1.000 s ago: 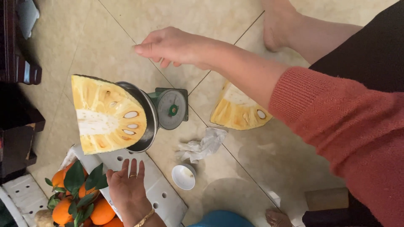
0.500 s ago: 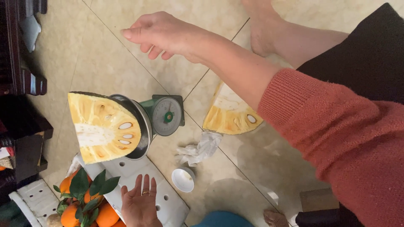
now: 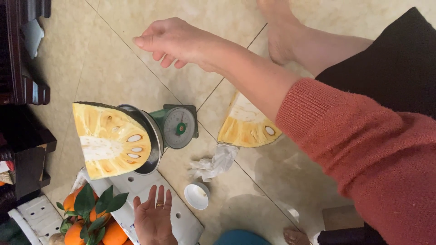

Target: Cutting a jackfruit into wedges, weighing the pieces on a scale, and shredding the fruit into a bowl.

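**Open hand above a jackfruit on a green scale**

The person's right hand [image 3: 170,41] reaches out from a rust-red sleeve [image 3: 363,149] and hangs in the air over the pale tiled floor [image 3: 104,59]. It holds nothing: the fingers are loosely curled and slightly spread, palm turned down. The person's left hand is out of view.

Below that hand, well apart from it, stands a green dial scale [image 3: 178,126] with a metal pan [image 3: 152,138]. A large cut piece of jackfruit [image 3: 109,138] rests in the pan, its yellow cut face, white core and pale seeds turned up toward the camera. The fruit overhangs the pan on the side away from the dial.

Below and to the right of the hand, partly hidden by the forearm, a second jackfruit wedge [image 3: 247,127] lies on the floor. Just beside it sits a crumpled clear plastic bag [image 3: 213,164], and a small white bowl [image 3: 196,196] stands a little further on.

Furthest from the right hand, at the bottom edge, another person's hand [image 3: 154,217] is held flat and open, palm up, with a ring on one finger, over a white perforated crate [image 3: 150,190]. Next to it lie oranges with green leaves [image 3: 91,218]. A bare foot [image 3: 281,31] rests on the tiles just to the right of the hand.
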